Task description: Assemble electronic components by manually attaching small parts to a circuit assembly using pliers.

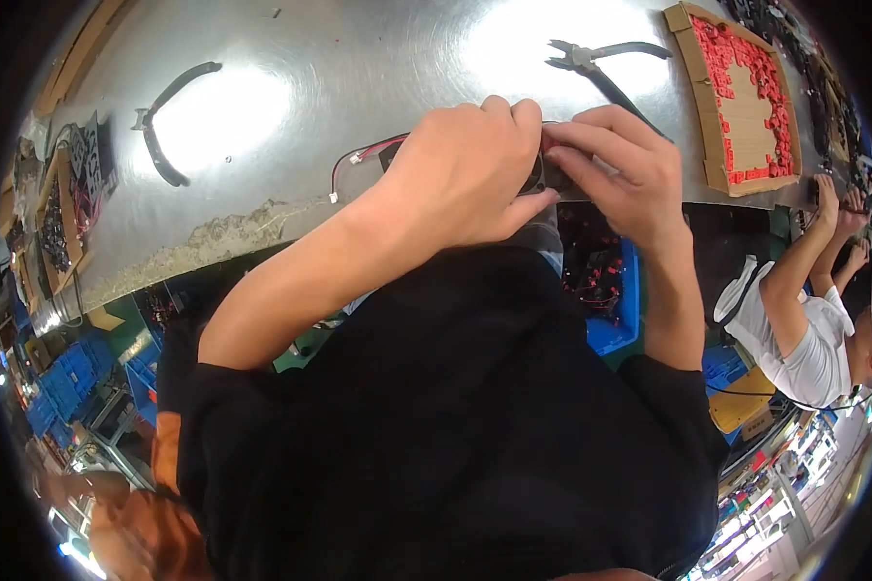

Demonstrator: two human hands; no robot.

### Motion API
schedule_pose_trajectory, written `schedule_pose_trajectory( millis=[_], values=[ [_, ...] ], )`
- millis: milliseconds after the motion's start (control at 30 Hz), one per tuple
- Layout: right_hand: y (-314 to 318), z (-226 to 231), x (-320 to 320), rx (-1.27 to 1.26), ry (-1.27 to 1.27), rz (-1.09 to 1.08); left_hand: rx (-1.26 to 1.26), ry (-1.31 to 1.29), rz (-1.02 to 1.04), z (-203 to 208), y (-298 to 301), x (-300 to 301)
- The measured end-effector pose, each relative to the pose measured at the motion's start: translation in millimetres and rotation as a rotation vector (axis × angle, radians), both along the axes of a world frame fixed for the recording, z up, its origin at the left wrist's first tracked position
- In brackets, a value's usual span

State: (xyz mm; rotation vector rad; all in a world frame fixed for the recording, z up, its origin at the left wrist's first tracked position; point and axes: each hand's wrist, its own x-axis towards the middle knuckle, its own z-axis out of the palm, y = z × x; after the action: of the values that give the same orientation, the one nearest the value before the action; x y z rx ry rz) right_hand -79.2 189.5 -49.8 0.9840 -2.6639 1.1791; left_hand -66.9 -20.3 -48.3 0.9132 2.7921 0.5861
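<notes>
My left hand (480, 165) is closed around a black part (536, 178), mostly hidden by the hand. From behind that hand run thin red and black wires (339, 172) with small white connectors, lying near the table edge. Close against it, my right hand (625, 169) pinches a small red piece (549, 143) at the black part's side; the fingers cover most of it. Beyond my right hand lie cutting pliers (583, 60) with dark handles, jaws spread. Another pair of cutters (148, 121) lies at the far left.
On the metal table (378, 58), a cardboard tray (715, 145) of small red pieces stands to the right. Below the edge, a blue bin (632, 300) holds wired black parts. At left is a cardboard box (63, 218). A person in white (794, 320) works at right.
</notes>
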Motion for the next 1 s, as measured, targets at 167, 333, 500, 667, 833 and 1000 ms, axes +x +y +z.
schedule_pose_trajectory(
  millis=[167, 333, 500, 667, 833, 1000],
  values=[
    [2, -7, 0, -0.043, -0.044, -0.026, -0.004, -0.001, -0.005, 1, 0, -1],
    [-2, 4, 5, 0.008, 0.015, -0.031, -0.007, 0.008, -0.012, 0, 2, -2],
    [0, 21, -12, 0.064, -0.290, 0.052, 0.021, 0.086, -0.029, -3, -2, -1],
    [5, 3, -5, 0.075, 0.041, 0.108, 0.060, 0.177, -0.030, -7, -1, -1],
    [-1, 0, 4, 0.037, -0.019, -0.007, 0.008, 0.052, -0.018, -2, -2, 0],
    [-7, 14, 6, 0.113, -0.108, -0.093, 0.024, 0.063, -0.016, -4, -1, -1]
  ],
)
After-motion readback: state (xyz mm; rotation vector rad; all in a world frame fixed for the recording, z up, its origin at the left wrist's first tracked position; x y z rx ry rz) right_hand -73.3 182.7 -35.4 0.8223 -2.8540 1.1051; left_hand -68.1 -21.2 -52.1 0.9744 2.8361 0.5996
